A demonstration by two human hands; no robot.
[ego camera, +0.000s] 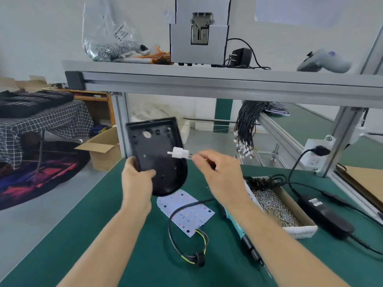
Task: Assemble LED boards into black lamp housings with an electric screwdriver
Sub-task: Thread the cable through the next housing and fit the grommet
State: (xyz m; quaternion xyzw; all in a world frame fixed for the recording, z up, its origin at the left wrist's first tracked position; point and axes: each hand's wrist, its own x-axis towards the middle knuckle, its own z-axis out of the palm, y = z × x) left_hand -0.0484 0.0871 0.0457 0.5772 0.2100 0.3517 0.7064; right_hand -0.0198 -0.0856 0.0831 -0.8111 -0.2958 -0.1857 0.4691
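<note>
Left hand (137, 179) gripping black plastic lamp housing (158, 154) at frame centre, tilted above green bench (128, 255). Right hand (219, 175) pinching wire of white plastic connector (179, 153) before housing. White LED board (184, 210) lying on bench, lower centre.

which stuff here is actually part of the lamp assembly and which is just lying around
In the job:
- black lamp housing, gripped by the left hand
- white connector, its wire pinched by the right hand
- LED board on the green mat
- electric screwdriver
- box of screws

Lying about:
- bag of screws on the shelf
- bundle of black cables
- cardboard box
</note>
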